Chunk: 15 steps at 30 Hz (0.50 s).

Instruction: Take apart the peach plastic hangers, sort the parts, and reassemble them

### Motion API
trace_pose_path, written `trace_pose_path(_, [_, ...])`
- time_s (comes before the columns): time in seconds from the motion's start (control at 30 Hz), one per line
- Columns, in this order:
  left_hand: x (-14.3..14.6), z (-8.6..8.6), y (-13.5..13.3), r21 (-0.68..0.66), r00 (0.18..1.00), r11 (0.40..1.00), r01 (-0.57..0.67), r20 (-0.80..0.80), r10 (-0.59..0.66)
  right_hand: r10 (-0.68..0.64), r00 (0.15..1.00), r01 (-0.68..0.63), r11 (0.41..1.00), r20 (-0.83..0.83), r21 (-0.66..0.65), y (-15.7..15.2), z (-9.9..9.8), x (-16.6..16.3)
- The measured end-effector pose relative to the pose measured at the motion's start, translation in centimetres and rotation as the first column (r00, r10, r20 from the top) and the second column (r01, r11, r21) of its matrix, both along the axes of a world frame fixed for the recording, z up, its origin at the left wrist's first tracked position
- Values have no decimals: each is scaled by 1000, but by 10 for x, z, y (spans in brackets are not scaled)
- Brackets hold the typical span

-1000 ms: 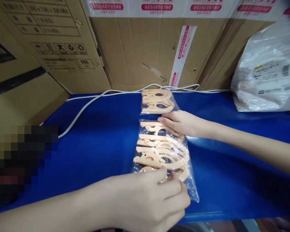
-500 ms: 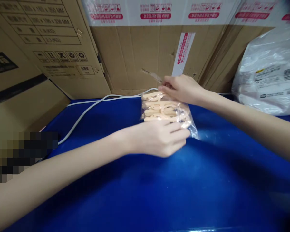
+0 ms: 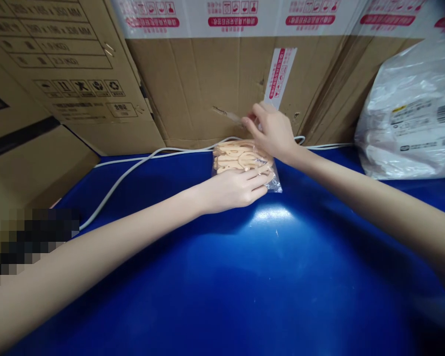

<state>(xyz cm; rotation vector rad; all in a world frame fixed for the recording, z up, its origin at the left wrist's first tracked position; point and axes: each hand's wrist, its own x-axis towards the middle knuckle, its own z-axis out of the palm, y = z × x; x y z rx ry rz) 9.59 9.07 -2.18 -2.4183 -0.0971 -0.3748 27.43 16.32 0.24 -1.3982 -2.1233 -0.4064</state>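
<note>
Bag of clear plastic (image 3: 277, 185), packed with beige folding hangers (image 3: 228, 160), lies at the far side of the blue tabletop (image 3: 259, 277), near its back edge. Hangers nested, curved arms partly overlapping; film shiny, with a loose corner at the near right. Exact count: cannot tell, near part covered.

Left hand (image 3: 232, 190): comes in from the left and lies across the near side of the bag, back of the hand up. Fingers nearly straight, close together, their ends on the film. Thumb hidden, so whether this grip pinches the bag cannot be told.

Right hand (image 3: 272, 129): above the far right part of the bag, in front of the rear carton. Fingers curled, thumb close to the index finger, so a narrow grip; whether any film is caught in it, cannot tell.

Surroundings: white cable (image 3: 120, 180) runs along the back of the tabletop, bending toward the near left; a small loop shows just right of the right hand. Rear cardboard carton (image 3: 200, 89) carries red-printed white tape (image 3: 239, 29) across its upper part. Left cardboard carton (image 3: 81, 136) bears a printed table and handling symbols. White plastic package (image 3: 404, 143) with a barcode stands at far right, well apart from the bag.
</note>
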Motion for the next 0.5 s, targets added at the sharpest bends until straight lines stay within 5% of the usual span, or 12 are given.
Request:
trace_pose_path(0.17, [-8,-2,-3,-9,996,1000,-4,90,5,69,991,-83,989,112,125,-37,3,9])
trace_pose_path(0.4, [-3,-3,8,-91,978,978,-189,69,195,217,975,-195,941,49,-275,-21,-25,17])
trace_pose_path(0.5, [-6,-5,12,-181,977,966,-185,70,200,275,961,-246,910,41,-335,-6,-25,19])
